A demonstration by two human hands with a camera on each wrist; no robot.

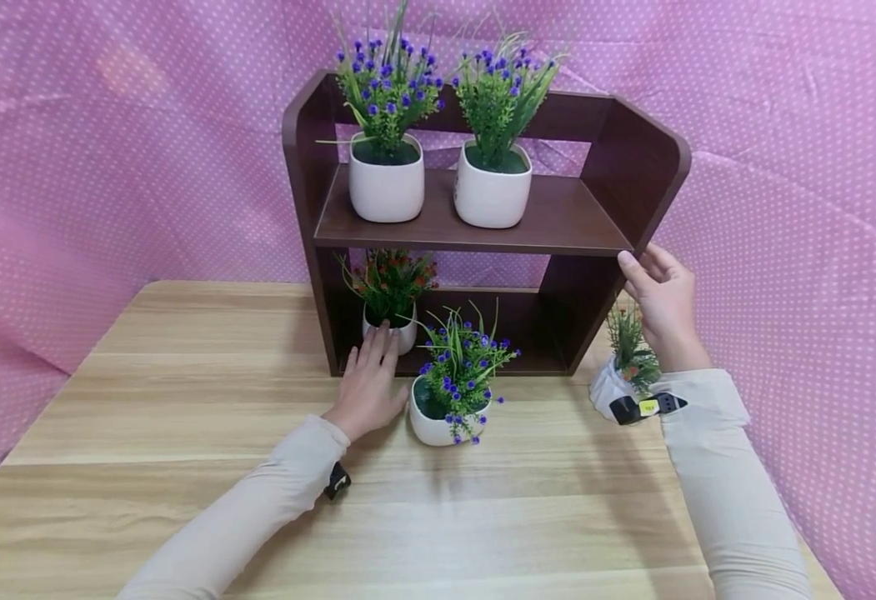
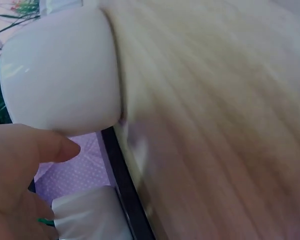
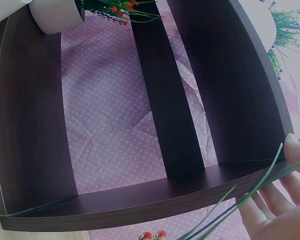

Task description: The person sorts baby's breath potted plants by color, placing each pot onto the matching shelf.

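Observation:
My left hand [image 1: 368, 387] reaches to the lower shelf, its fingers extended against the front of a white pot with orange-red flowers [image 1: 392, 287]. Just right of that hand, a white pot with purple flowers [image 1: 438, 429] stands on the table; in the left wrist view this pot [image 2: 62, 75] is close beside the thumb. My right hand [image 1: 666, 304] grips the right side panel of the dark brown two-tier shelf [image 1: 438, 247], thumb at the front edge. The right wrist view shows the right hand [image 3: 285, 200] around that panel's edge, fingers partly behind grass blades.
Two white pots with purple flowers, one left [image 1: 387, 187] and one right [image 1: 493, 192], stand on the upper shelf. A small plant in a whitish pot [image 1: 608, 387] stands on the wooden table [image 1: 182, 400], beneath the right wrist. Pink dotted cloth [image 1: 145, 167] hangs behind.

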